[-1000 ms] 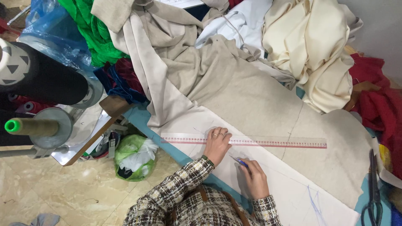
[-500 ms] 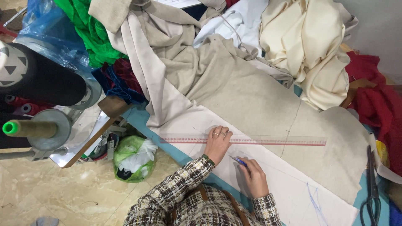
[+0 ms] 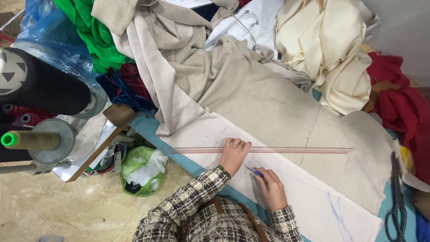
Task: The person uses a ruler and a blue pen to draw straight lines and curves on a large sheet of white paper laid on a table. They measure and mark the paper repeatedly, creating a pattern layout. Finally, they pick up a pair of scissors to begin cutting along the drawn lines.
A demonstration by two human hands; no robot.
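Observation:
A long clear ruler (image 3: 286, 150) with red marks lies across beige fabric (image 3: 268, 107) and a white paper pattern (image 3: 309, 201) on the table. My left hand (image 3: 234, 154) presses flat on the ruler near its left part, fingers spread. My right hand (image 3: 270, 188) sits just below the ruler and holds a blue pen (image 3: 254, 170), its tip close to the ruler's lower edge. Both sleeves are checked tweed.
Black scissors (image 3: 394, 201) lie at the table's right edge. Cream cloth (image 3: 331, 49), red cloth (image 3: 398, 94) and green cloth (image 3: 96, 31) are piled at the back. A black fabric roll (image 3: 40, 87) and a green bag (image 3: 142, 170) are on the left, over a tiled floor.
Both hands stay at the ruler; the pen hand has shifted very slightly. The view has drifted a little.

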